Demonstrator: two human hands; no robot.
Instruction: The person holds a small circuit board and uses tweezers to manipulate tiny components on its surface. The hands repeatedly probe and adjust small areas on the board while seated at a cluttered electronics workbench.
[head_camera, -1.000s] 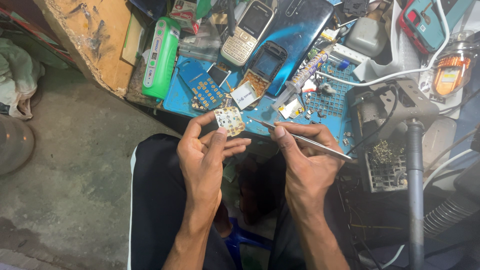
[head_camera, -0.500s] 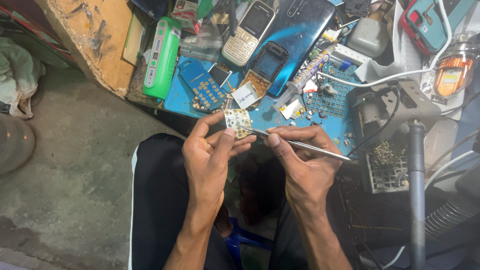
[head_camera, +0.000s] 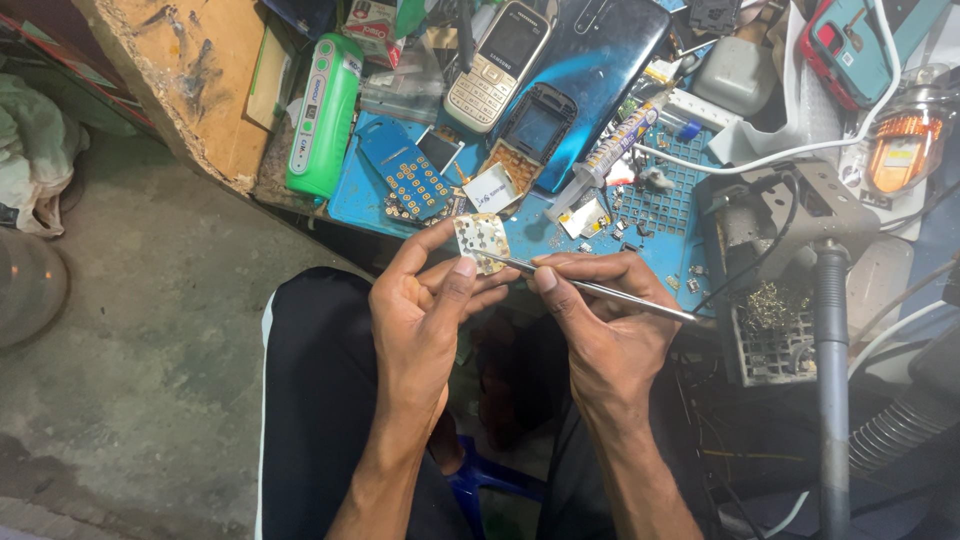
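Looking down from the head view, I see my left hand pinching a small keypad membrane just above my lap, by the table edge. My right hand grips metal tweezers, tip touching the membrane's lower edge.

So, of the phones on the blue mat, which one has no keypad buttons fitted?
The dark open phone frame, lying between the silver keypad phone and the white paper slip. Its key area shows bare contacts, while the silver phone has all its buttons.
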